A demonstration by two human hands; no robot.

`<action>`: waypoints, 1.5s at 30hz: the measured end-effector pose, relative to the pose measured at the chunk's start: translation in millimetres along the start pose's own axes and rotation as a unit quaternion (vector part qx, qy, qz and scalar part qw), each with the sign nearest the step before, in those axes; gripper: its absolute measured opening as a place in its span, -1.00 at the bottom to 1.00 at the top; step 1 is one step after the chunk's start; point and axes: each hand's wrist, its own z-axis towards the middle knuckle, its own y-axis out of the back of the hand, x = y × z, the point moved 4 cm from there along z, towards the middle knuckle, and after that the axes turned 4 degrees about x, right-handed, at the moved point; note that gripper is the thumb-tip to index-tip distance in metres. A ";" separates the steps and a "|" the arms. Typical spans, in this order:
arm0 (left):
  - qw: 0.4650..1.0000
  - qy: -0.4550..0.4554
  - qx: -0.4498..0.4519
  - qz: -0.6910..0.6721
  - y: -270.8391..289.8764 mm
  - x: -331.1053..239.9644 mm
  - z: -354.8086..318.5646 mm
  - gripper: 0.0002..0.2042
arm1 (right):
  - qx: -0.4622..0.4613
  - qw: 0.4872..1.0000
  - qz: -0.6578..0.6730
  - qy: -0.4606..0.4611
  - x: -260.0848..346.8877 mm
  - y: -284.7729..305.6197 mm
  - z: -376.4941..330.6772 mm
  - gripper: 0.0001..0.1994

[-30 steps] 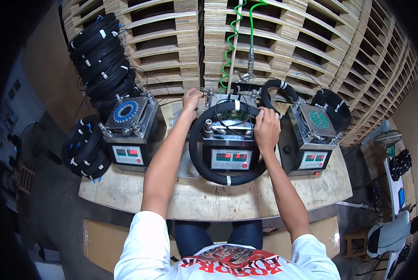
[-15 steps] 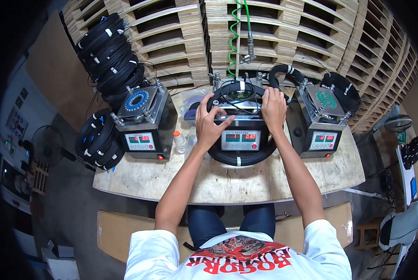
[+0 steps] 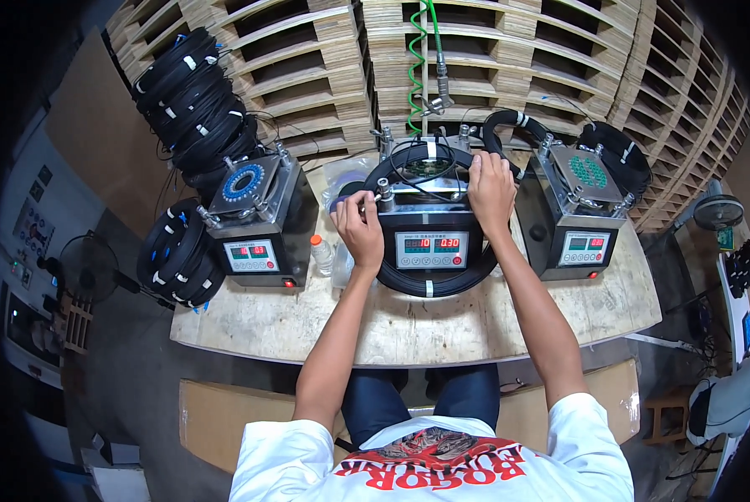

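Observation:
A black bench machine with a lit front panel stands in the middle of the table, a metal plate on top. A black cable coil with white ties hangs around it, its lower loop below the panel. At the front left corner rises a metal clamp post. My left hand is closed at the lever beside that post, thumb and fingers together. Over the front right corner, my right hand is closed with its fingers curled down. What lies under those fingers is hidden. Thin black cables cross the plate between my hands.
Similar machines stand to the left and right. A small orange-capped bottle is near my left wrist. Stacked cable coils rise at the left. A green coiled air hose hangs before wooden pallets.
My left hand was spread over the coil and front edge; it has drawn left and closed at the corner post. The panel's left digits differ. My right hand has stayed put.

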 end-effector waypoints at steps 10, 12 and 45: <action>0.995 -0.079 -0.036 0.039 -0.3 -8.3 -1.9 -0.82 | 0.009 1.000 0.001 -0.007 -2.8 2.3 -0.9 -0.77; 0.993 -0.099 -0.037 0.051 -3.6 -9.3 -3.7 -0.82 | 0.014 1.000 0.000 -0.011 -5.7 4.4 -2.7 -0.77; 0.990 0.033 0.132 -0.048 -10.8 7.5 7.5 -0.53 | 0.047 0.961 0.241 -0.127 -39.9 48.2 -51.4 -0.75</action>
